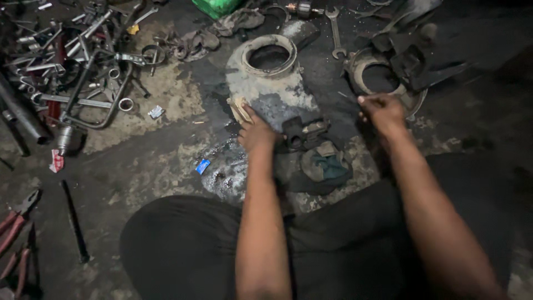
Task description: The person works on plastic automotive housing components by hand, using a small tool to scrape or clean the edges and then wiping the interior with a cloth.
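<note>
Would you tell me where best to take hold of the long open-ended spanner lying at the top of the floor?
Probably by the bare middle of the spanner's shank, coming from above: it lies flat on the floor, and its jawed ends are wider and sit close to other parts.

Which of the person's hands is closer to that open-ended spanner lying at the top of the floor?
The right. The right hand is just below and to the right of the spanner; the left hand rests lower and farther left, on the edge of the grey metal housing.
</note>
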